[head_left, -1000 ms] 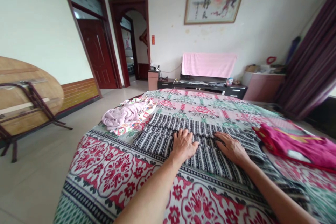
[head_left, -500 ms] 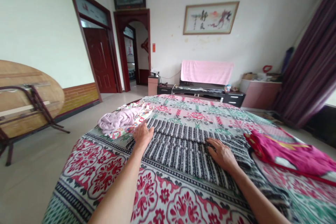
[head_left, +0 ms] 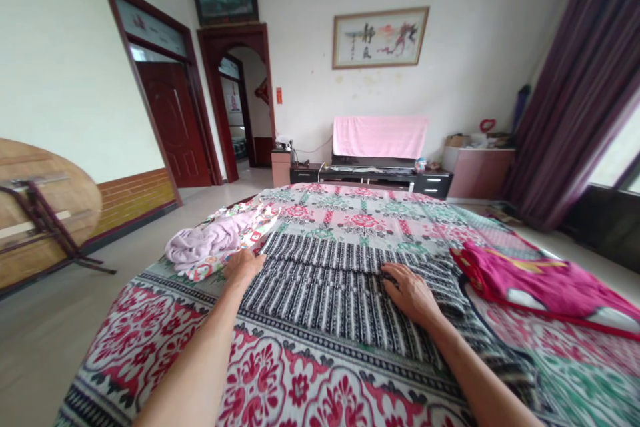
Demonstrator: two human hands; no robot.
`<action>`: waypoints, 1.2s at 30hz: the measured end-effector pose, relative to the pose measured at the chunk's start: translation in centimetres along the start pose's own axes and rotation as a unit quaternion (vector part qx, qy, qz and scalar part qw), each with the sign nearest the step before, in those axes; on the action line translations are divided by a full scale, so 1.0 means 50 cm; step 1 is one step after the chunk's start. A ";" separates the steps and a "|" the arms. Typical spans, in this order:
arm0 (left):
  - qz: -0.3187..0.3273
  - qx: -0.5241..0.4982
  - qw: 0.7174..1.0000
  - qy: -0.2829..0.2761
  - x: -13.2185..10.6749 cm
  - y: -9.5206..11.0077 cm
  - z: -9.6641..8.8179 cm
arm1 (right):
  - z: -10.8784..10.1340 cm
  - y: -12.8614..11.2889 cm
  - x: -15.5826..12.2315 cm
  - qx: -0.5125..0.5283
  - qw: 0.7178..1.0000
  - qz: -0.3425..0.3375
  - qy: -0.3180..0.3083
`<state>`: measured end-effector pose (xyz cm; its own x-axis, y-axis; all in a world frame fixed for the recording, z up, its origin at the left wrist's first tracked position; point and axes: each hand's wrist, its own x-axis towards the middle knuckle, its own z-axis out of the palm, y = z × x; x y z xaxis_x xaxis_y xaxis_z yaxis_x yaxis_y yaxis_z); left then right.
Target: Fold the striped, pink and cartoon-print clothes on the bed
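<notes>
A black-and-white striped knit garment [head_left: 320, 293] lies folded in layers on the bed, with a loose part trailing toward the lower right. At its left edge is my left hand [head_left: 243, 267], back upward and thumb apart, touching the knit; its fingertips are partly hidden. My right hand [head_left: 411, 290] rests palm down on the right half of the garment, fingers stretched out and slightly spread. Just beyond my left hand are a bunched pale lilac cloth [head_left: 207, 242] and a colourful printed cloth [head_left: 254, 235]. A magenta garment [head_left: 545, 283] with red edges lies right of the knit.
A patterned bedspread [head_left: 300, 387] covers the bed. Past its far edge stand a low black TV cabinet [head_left: 433, 185] and a pink cloth [head_left: 380, 137] over a screen. A folded round table [head_left: 50, 193] leans at the left; a purple curtain [head_left: 565, 100] hangs at the right.
The view has turned slightly right, so the scene sits further left. My left hand has shifted a little outward along the garment's left edge; my right hand stays on the knit.
</notes>
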<state>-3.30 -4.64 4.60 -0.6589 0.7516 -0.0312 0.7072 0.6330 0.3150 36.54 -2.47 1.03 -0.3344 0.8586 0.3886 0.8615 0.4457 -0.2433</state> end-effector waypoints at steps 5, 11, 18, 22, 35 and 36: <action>0.034 0.030 0.999 -0.013 0.007 -0.012 0.002 | -0.013 -0.015 -0.007 0.007 1.000 0.019 -0.004; 0.084 0.052 0.995 0.019 0.010 -0.027 0.026 | -0.028 -0.033 -0.014 0.011 1.000 0.027 0.000; 0.111 0.048 0.991 0.053 0.007 -0.016 0.019 | -0.026 -0.030 -0.015 0.012 1.000 0.025 -0.007; 0.149 0.056 0.984 0.085 0.006 -0.006 0.010 | -0.023 -0.023 -0.012 0.015 1.000 0.018 -0.001; 0.084 0.031 0.996 -0.013 0.043 -0.035 -0.009 | -0.020 -0.017 -0.006 0.025 1.000 0.018 -0.003; 0.087 0.030 0.996 -0.022 0.048 -0.040 -0.011 | -0.018 -0.016 -0.006 0.026 0.999 0.018 -0.003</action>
<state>-6.43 -4.18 4.41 -0.5141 0.8574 -0.0233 0.8245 0.5015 0.2623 36.31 -3.31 1.93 -0.3071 0.8756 0.3729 0.8516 0.4278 -0.3030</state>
